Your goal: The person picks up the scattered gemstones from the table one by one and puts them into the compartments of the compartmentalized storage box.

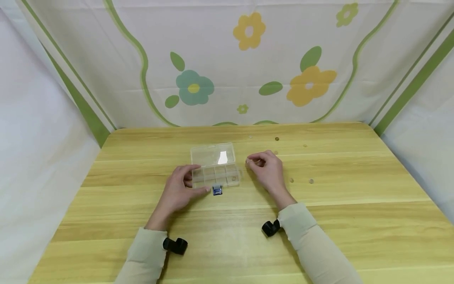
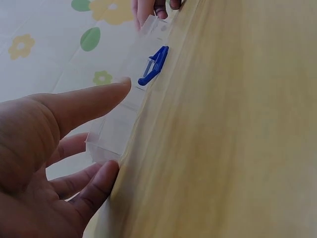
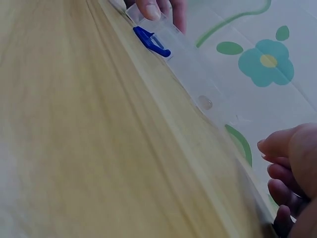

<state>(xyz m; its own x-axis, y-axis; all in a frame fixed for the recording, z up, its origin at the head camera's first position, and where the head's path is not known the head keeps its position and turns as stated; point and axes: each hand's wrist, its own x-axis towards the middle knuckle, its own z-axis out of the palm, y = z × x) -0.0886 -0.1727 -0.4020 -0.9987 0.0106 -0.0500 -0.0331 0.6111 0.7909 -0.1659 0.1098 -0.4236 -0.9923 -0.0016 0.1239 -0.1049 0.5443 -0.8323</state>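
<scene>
A clear plastic compartment box (image 1: 215,176) lies on the table with its lid (image 1: 213,154) raised at the back and a blue latch (image 1: 217,190) hanging at the front. My left hand (image 1: 177,188) grips its left end, thumb along the front wall and fingers around the far side. One small round disc (image 3: 205,102) sits in the compartment at the box's right end. Just right of the box, my right hand (image 1: 267,169) pinches a small pale piece (image 1: 247,161) between thumb and index finger; its kind is mostly hidden by the fingertips.
Several small round pieces lie scattered on the wooden table, among them a dark one (image 1: 277,139) at the back and a grey one (image 1: 311,181) right of my right hand. A white curtain (image 1: 227,59) with flowers hangs behind the table's far edge.
</scene>
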